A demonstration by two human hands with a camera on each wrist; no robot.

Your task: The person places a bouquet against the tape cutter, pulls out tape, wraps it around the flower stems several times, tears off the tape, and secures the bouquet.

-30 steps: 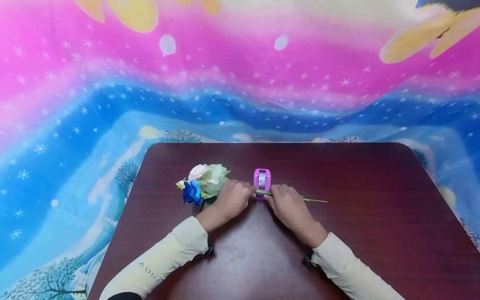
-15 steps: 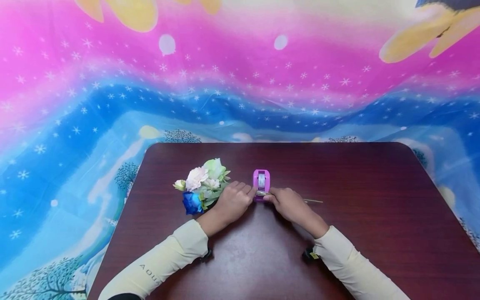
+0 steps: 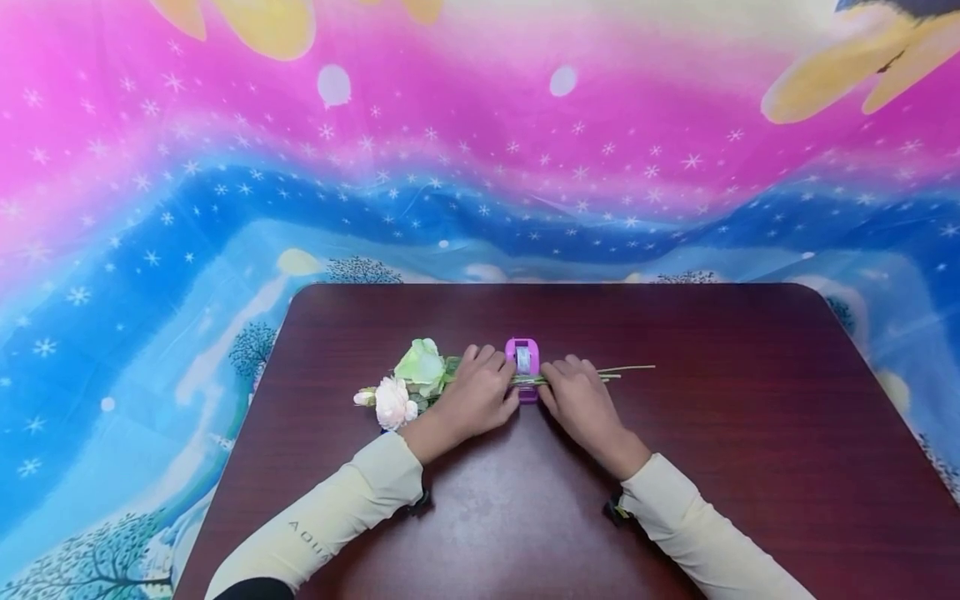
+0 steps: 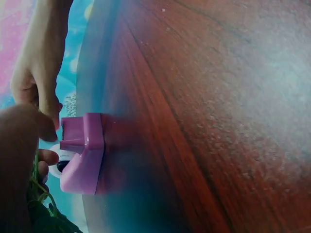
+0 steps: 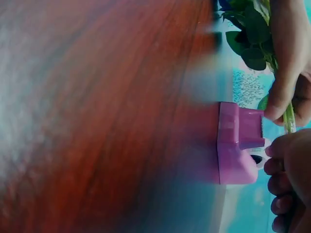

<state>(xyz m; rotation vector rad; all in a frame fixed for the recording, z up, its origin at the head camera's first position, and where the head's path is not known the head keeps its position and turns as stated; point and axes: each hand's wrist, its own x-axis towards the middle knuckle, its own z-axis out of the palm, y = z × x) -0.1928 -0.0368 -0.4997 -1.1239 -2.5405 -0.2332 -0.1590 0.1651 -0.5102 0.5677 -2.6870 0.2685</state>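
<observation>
A bunch of flowers lies sideways across both hands, with a pale green bloom [image 3: 422, 367], a pale pink bloom [image 3: 395, 403] and a small bud [image 3: 365, 397] at its left end. Just right of the blooms, my left hand [image 3: 480, 390] grips the green stems [image 5: 290, 119]. My right hand [image 3: 587, 408] holds the same stems farther along, and their thin ends stick out beyond it. Between the hands a short stretch of stem shows, crossing in front of a pink tape dispenser [image 5: 235, 162]. Dark green leaves [image 5: 255, 36] show beside the left hand in the right wrist view.
The tape dispenser stands on a dark red-brown table [image 3: 720, 350], with a roll of tape [image 3: 522, 360] in it. Behind the table hangs a pink and blue printed cloth [image 3: 480, 167]. Both forearms rest low over the table's near part.
The bunch has turned in my hands: the blue rose has gone almost out of sight underneath, while the pink bloom has come down and the green one forward. The hands have shifted slightly.
</observation>
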